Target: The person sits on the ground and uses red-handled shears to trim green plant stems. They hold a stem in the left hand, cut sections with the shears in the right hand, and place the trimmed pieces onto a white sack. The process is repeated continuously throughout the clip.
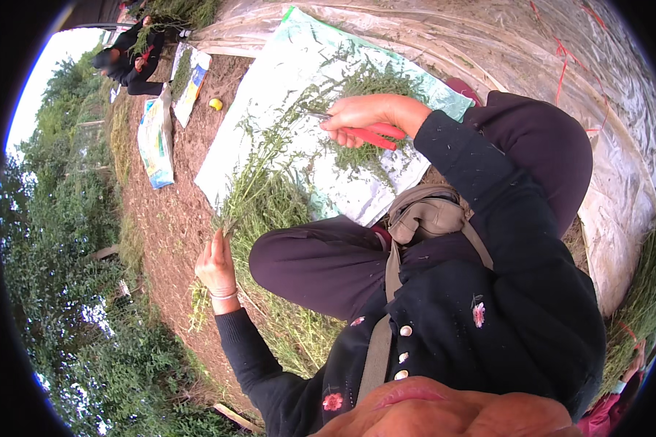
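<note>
My left hand (pixel 217 269) is closed around the stem ends of a leafy green branch (pixel 259 164), which stretches up and right over a white sheet (pixel 229 146). In my right hand (pixel 368 113) are red-handled pruning shears (pixel 375 137), the grips showing below my fingers. Their metal tip points left, beside the branch's upper part; whether the blades touch a stem cannot be made out. Cut green sprigs (pixel 375 80) lie in a loose heap on the sheet around and beyond my right hand. More leafy stalks (pixel 288 200) lie between the sheet and my bent left leg.
A brown waist bag (pixel 426 211) rests at my lap. Crinkled plastic film (pixel 481 36) covers ground at the far side and right. Printed sacks (pixel 155 142) and a yellow round object (pixel 216 104) are on bare soil. Another person (pixel 135 58) sits at the far left, handling plants.
</note>
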`<state>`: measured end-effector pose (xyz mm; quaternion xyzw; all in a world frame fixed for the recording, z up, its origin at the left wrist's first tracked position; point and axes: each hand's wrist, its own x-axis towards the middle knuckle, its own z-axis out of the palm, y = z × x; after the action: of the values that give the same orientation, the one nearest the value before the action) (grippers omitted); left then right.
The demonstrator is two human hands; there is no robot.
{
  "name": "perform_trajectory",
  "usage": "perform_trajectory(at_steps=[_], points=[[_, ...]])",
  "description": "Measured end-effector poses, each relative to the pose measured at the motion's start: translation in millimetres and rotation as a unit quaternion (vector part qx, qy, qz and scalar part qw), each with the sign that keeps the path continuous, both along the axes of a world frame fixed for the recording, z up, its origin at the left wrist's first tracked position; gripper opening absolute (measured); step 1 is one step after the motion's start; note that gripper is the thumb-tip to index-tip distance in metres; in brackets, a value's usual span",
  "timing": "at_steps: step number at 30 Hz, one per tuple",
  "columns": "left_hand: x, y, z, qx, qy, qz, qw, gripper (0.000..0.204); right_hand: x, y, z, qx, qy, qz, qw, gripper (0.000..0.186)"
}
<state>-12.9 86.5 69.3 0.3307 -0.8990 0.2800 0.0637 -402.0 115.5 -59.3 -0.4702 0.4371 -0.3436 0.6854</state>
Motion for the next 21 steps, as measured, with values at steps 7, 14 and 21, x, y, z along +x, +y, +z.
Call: perform_trajectory(at_steps=[7,14,21], points=[[-8,1,0,-0.023,-0.029,-0.045,0.998,0.024,2,-2,-4,-0.010,0.016,-0.044,0.999,0.033],[-9,1,-1,0.027,0.014,-0.007,1.000,0.020,-8,-3,-7,-0.012,-0.080,-0.233,0.969,0.032],[23,-11,-13,0.182,0.199,0.069,0.960,0.012,-44,7,-3,-0.057,-0.198,-0.312,0.927,0.029]])
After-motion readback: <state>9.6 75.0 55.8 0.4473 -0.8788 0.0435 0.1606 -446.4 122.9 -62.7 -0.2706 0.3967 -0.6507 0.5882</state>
